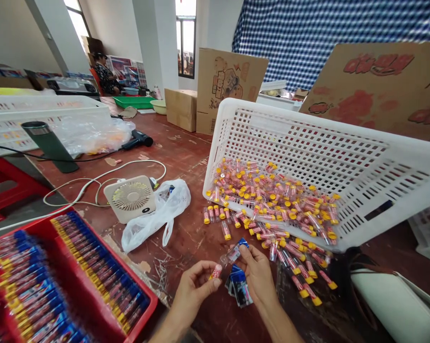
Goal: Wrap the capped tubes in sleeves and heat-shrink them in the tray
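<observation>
Between the thumb and fingers of my left hand (199, 281) is a small clear tube (216, 271) with pink-and-white contents and a yellow cap. My right hand (255, 271) pinches a clear plastic sleeve with a blue top (236, 251), close to the tube's end. Beneath my right hand lie several flat sleeves (241, 288) with blue tops on the red-brown table. Ahead and to the right, many yellow-capped tubes (286, 205) spill out of a tipped white plastic basket (307, 125).
At lower left a red tray (143, 309) holds rows of packed tubes. A small fan (131, 197), a white plastic bag (157, 214), cables, a green flask (50, 145) and a hair dryer (139, 139) lie beyond. Cardboard boxes (181, 108) stand behind; a person (105, 76) sits far off.
</observation>
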Motion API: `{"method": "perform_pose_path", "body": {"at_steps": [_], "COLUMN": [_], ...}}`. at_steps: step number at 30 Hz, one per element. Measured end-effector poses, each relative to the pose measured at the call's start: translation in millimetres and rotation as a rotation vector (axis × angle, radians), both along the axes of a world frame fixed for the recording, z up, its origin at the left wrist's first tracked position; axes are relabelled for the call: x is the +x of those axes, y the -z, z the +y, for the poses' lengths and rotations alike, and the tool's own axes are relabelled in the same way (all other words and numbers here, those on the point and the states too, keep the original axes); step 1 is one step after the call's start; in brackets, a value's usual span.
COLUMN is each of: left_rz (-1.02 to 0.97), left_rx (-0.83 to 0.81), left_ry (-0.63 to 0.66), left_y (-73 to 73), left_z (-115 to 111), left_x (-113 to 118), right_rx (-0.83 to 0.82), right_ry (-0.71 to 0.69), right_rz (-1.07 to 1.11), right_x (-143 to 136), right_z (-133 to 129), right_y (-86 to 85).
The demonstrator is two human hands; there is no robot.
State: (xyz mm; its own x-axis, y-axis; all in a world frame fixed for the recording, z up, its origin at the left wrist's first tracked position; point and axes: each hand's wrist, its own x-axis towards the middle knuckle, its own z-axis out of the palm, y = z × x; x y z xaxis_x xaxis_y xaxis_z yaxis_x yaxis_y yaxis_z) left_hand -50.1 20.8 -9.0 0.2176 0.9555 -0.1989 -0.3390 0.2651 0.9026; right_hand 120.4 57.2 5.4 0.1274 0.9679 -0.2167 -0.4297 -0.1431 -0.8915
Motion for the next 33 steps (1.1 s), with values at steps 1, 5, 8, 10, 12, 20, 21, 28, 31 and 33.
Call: {"method": "perform_pose_path", "body": {"at_steps": [1, 5, 8, 10, 12, 20, 21, 28, 31, 33], "left_rz": [0.0, 0.015, 0.02, 0.019, 0.005, -0.077, -0.096, -0.058, -0.034, -0.026], "left_rx": [0.002, 0.019, 0.02, 0.015, 0.003, 0.041, 0.042, 0.012, -0.013, -0.033], "left_ry": [-0.004, -0.019, -0.01, 0.001, -0.003, -0.106, -0.087, -0.106, -0.173, -0.207], "left_y": [1.1, 3.2, 2.6, 1.6, 0.3, -10.9, -12.9, -18.6, -18.0, -18.5], "left_z": [0, 1, 1, 1, 2, 6, 7, 8, 8, 8], "left_x": [1, 2, 2, 2, 3, 7, 6, -1, 0, 1], "right_rx": [0.005, 0.034, 0.069, 0.095, 0.114, 0.152, 0.15, 0.115, 0.12, 0.118], "right_ry": [-0.013, -0.065, -0.116, -0.158, -0.205, -0.323, -0.322, -0.307, -0.326, -0.332], "right_rz": [0.0, -0.018, -0.058, -0.101, -0.151, -0.257, -0.252, -0.176, -0.142, -0.121], "right_x": [0, 0, 2, 3, 4, -7, -8, -9, -15, -19], "right_z": [-1, -2, -3, -2, -2, -8, -9, -13, -16, -18], "right_y": [-0.8, -0.2, 2.7, 3.4, 1.9, -4.9, -3.9, -3.6, -7.2, -8.7]}}
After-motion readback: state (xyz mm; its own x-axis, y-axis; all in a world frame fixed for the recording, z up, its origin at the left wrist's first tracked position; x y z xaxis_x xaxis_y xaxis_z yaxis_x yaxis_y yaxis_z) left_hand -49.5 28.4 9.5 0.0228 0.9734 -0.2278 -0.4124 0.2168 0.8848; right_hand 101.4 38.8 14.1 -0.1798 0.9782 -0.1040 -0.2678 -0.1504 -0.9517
